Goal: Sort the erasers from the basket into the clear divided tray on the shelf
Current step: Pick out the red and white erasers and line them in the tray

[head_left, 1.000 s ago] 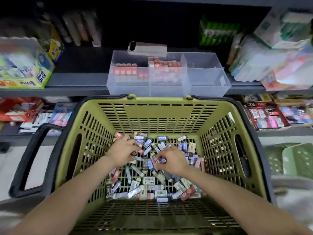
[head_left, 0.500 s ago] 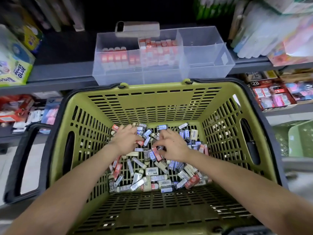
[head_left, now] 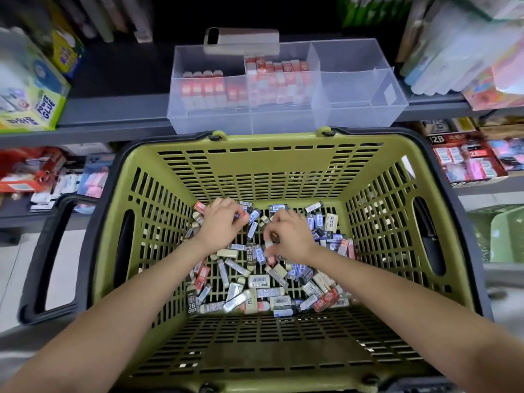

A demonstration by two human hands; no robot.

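Head view: inside the green basket point(head_left: 283, 165), over the loose erasers point(head_left: 261, 282), the left hand point(head_left: 224, 224) pinches a red eraser point(head_left: 243, 214) and the right hand point(head_left: 290, 236) curls round a dark eraser point(head_left: 274, 237). The clear divided tray point(head_left: 354, 109) sits far on the shelf point(head_left: 113, 109).

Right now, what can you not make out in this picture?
Head view:
- How many erasers the left hand and right hand hold: curled fingers hide them.
- Clear divided tray, front part: its frosted wall blurs the contents.
- Eraser labels: mostly too small.
- Shelf goods at both edges: blurred, cut off.
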